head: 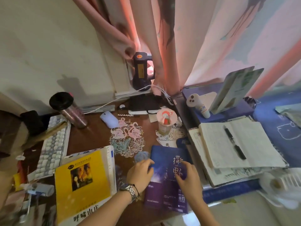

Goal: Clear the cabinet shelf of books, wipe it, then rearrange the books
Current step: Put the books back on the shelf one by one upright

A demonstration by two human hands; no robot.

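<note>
Head view: you are setting the blue-purple book flat on the desk, near centre; this reads as the clearing step. Your left hand is curling its fingers round the book's left edge; your right hand is pressing bent fingers on the cover. Next, you are needing room: the yellow book is lying just left, the open notebook right.

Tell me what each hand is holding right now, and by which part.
Both hands are on the blue-purple book. The left hand grips its left edge; the right hand rests curled on the cover's right side. Whether it truly grips cannot be told.
</note>
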